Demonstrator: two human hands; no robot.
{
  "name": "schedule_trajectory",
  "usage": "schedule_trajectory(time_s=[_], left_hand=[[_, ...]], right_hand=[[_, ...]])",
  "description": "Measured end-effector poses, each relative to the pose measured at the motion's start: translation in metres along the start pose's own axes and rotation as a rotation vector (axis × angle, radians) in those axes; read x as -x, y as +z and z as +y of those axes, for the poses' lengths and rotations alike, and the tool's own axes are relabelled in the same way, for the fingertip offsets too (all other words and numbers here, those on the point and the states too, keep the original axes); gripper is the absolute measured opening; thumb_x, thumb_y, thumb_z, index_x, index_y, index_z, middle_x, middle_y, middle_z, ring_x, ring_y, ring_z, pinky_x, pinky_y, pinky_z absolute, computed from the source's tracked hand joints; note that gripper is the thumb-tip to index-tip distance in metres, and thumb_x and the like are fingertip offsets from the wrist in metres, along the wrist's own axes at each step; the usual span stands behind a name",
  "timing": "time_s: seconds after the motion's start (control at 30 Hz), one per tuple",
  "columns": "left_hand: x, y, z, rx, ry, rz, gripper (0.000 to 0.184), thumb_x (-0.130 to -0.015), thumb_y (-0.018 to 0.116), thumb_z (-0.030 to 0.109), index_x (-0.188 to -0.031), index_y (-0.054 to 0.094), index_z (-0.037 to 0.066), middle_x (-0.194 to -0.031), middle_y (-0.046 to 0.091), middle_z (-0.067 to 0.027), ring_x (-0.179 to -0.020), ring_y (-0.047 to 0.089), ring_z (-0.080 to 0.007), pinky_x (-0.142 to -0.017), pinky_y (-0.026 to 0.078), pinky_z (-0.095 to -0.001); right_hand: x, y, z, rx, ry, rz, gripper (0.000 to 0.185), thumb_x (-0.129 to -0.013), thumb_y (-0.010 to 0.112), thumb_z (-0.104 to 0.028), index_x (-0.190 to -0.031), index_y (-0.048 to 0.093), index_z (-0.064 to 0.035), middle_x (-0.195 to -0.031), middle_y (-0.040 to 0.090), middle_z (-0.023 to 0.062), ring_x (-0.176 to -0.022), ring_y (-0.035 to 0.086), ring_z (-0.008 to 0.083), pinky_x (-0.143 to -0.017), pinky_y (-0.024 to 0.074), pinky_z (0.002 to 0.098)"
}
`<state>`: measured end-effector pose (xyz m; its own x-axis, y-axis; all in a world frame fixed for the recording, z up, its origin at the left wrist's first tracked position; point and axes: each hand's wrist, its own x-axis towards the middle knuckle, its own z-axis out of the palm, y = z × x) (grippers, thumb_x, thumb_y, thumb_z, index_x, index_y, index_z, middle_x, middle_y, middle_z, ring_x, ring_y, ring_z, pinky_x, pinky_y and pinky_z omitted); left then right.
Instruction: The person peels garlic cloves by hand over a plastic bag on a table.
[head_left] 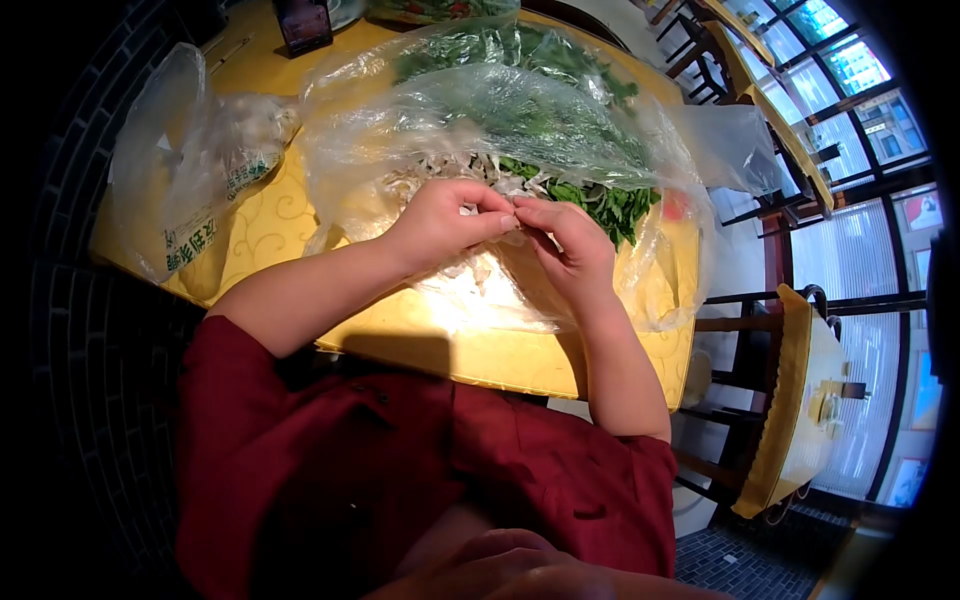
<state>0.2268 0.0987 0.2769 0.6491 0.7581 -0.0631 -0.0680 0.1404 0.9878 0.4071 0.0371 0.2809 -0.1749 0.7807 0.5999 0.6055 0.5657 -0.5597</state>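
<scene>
My left hand [453, 220] and my right hand [574, 248] meet fingertip to fingertip above the table. Both are closed in a pinch around something too small to make out. Under and behind them lies a heap of pale, papery scraps [478, 272] on clear plastic. Dark green leafy vegetables [612, 212] stick out just beyond my right hand. Behind both hands spreads a large clear plastic bag [350, 105], with more leafy greens [540, 105] showing through it.
A printed plastic bag [160, 190] holding pale lumps stands at the left of the yellow-covered table [500, 368]. At the back are a phone [303, 25] and another bag of greens [440, 8]. Other tables [790, 400] and chairs stand to the right, by the windows.
</scene>
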Motion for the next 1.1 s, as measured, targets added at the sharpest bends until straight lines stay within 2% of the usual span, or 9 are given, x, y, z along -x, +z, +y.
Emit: schedule_trajectory(time_s=[0.07,0.17,0.5,0.7,0.9,1.0,1.1], left_hand=[[-0.001,0.002,-0.002,0.042,0.006,0.013,0.012,-0.08,0.066,0.011,-0.084,0.065,0.0,-0.07,0.058,-0.0008,-0.058,0.049,-0.0049,-0.05,0.039,-0.0205],[-0.003,0.001,-0.006,0.023,0.006,0.023,0.012,-0.08,0.065,0.01,-0.086,0.065,0.0,-0.069,0.058,-0.0009,-0.057,0.049,-0.0054,-0.049,0.039,-0.021],[-0.001,0.001,-0.014,0.131,-0.038,-0.003,0.008,-0.082,0.061,0.006,-0.085,0.06,-0.001,-0.063,0.054,-0.0028,-0.051,0.047,-0.007,-0.046,0.036,-0.0212],[-0.002,0.002,-0.01,0.196,-0.037,-0.036,0.008,-0.084,0.059,0.007,-0.086,0.06,0.0,-0.068,0.056,-0.0028,-0.054,0.048,-0.0066,-0.047,0.037,-0.0201],[-0.003,-0.001,-0.009,0.164,-0.032,-0.06,0.007,-0.084,0.06,0.007,-0.086,0.06,0.001,-0.069,0.056,-0.0025,-0.054,0.048,-0.0065,-0.048,0.038,-0.0196],[-0.003,-0.002,-0.008,0.19,-0.055,-0.063,0.006,-0.082,0.061,0.008,-0.083,0.061,0.001,-0.071,0.056,-0.0019,-0.057,0.049,-0.0067,-0.05,0.039,-0.02],[-0.002,-0.001,-0.006,0.036,0.068,-0.018,0.005,-0.08,0.062,0.007,-0.08,0.061,0.002,-0.073,0.056,-0.0009,-0.064,0.051,-0.0074,-0.056,0.041,-0.0213]], right_hand=[[-0.001,0.001,-0.002,0.016,-0.025,0.017,0.024,-0.073,0.063,0.009,-0.092,0.062,-0.0032,-0.096,0.066,0.0116,-0.086,0.064,0.0228,-0.072,0.0503,0.0283],[-0.001,0.006,-0.005,0.021,-0.023,0.077,0.023,-0.069,0.074,-0.01,-0.09,0.063,-0.0055,-0.092,0.066,0.0108,-0.081,0.063,0.0263,-0.069,0.0502,0.0324],[0.003,0.014,0.0,0.088,-0.165,0.067,0.025,-0.067,0.074,-0.004,-0.089,0.063,-0.005,-0.091,0.066,0.0121,-0.077,0.064,0.026,-0.066,0.0512,0.0327],[0.0,0.01,-0.007,-0.033,-0.001,0.119,0.023,-0.068,0.071,0.001,-0.089,0.063,-0.0037,-0.092,0.066,0.0122,-0.082,0.065,0.0251,-0.069,0.0517,0.0311],[0.005,0.009,0.004,-0.129,0.147,0.054,0.019,-0.072,0.067,0.003,-0.09,0.063,-0.0019,-0.093,0.066,0.012,-0.086,0.065,0.0241,-0.074,0.0517,0.0291],[0.008,0.01,0.004,-0.198,0.251,0.037,0.017,-0.075,0.065,0.003,-0.091,0.063,-0.0017,-0.095,0.066,0.0107,-0.086,0.065,0.0196,-0.075,0.0515,0.0271],[0.008,0.01,-0.005,-0.505,0.482,0.053,0.015,-0.079,0.063,0.003,-0.093,0.062,-0.0009,-0.096,0.066,0.0089,-0.087,0.063,0.015,-0.076,0.0508,0.0254]])
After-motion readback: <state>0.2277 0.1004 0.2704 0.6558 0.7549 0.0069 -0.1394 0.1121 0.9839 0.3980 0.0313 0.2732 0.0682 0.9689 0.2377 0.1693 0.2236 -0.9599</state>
